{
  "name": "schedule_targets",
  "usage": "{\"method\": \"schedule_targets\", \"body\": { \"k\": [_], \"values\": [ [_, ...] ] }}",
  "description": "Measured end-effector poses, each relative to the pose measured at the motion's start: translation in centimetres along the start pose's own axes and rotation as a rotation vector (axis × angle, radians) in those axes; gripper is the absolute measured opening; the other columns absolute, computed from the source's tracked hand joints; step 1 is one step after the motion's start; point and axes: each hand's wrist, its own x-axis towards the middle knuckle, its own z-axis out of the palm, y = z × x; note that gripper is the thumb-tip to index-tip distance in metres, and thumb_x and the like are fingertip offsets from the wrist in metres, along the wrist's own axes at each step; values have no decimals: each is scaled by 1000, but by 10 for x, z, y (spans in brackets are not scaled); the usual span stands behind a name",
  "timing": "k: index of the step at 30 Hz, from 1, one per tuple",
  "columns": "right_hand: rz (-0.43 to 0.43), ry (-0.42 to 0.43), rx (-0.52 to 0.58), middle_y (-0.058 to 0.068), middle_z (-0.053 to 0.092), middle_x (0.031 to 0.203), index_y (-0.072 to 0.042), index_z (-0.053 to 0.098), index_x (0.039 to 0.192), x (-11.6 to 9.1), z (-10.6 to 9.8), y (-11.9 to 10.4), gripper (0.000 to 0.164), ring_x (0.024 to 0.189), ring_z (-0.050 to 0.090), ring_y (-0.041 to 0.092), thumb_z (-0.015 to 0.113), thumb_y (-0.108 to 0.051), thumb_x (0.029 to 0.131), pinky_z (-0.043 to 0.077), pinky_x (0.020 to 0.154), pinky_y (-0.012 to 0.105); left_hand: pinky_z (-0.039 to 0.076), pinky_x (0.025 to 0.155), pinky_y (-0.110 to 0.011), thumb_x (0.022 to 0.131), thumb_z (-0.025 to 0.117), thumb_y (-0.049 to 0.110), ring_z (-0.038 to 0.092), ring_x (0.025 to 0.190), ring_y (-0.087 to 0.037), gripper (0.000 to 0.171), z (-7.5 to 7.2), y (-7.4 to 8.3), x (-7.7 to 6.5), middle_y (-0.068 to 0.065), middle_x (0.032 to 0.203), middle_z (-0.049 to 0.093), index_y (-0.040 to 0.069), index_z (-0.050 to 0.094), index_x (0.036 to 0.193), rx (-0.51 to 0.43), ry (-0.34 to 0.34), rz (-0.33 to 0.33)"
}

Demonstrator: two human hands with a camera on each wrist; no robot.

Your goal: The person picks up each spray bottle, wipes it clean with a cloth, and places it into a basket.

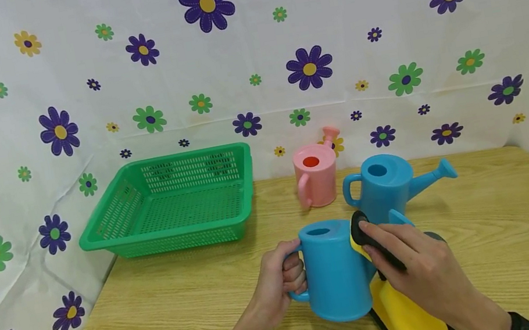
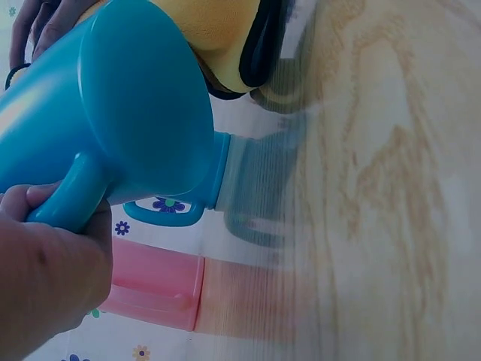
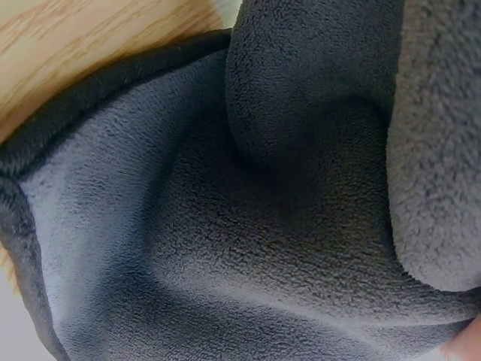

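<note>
My left hand [image 1: 277,283] grips the handle of a blue watering can [image 1: 335,279], held over the front of the table. In the left wrist view the can's round base [image 2: 154,105] shows, turned toward the camera. My right hand [image 1: 422,264] holds a yellow cloth [image 1: 408,319] with dark grey backing and black edging against the spout side of the can. The lower part of the cloth hangs down under that hand. Folds of its grey side [image 3: 248,248] fill most of the right wrist view. The can's spout is mostly hidden behind cloth and hand.
Behind the hands stands a second blue watering can [image 1: 387,184], its spout pointing right. Left of it is a pink watering can [image 1: 317,176]. A green plastic basket [image 1: 177,240] sits at the back left of the wooden table [image 1: 189,308]. A flowered sheet [image 1: 243,45] hangs behind.
</note>
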Motion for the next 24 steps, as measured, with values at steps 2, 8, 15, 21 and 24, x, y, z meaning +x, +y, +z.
{"method": "schedule_targets", "body": {
  "k": [2,8,15,21,24],
  "values": [
    [-3,-7,4,8,73,99,-5,73,122,-1,0,0,48,84,73,22,45,-41,108,61,71,35,30,50,-18,103,50,33,27,40,-4,55,0,0,0,12,47,26,20,26,55,1,2,0],
    [-8,-30,10,8,72,99,-6,76,116,-1,0,0,47,84,71,21,44,-40,108,62,71,35,30,49,-19,103,51,33,26,40,-4,55,1,-2,1,12,47,26,21,26,55,3,18,4],
    [-15,-51,15,8,72,97,-5,76,117,-2,1,0,48,83,71,21,44,-40,108,62,73,37,30,49,-19,103,50,32,26,39,-4,55,0,-2,1,12,46,26,21,26,55,-11,38,6],
    [-47,-26,25,7,71,96,-4,76,114,-2,4,0,47,82,69,20,45,-40,108,62,71,35,30,49,-19,104,49,32,26,40,-4,55,-1,-2,1,12,46,26,21,25,55,-25,38,14],
    [-67,-23,31,7,71,96,-4,76,112,-2,5,0,47,82,69,20,46,-39,108,61,72,34,30,49,-20,104,49,32,26,40,-4,55,-1,-1,1,12,46,26,21,25,55,-37,54,16]
  ]
}}
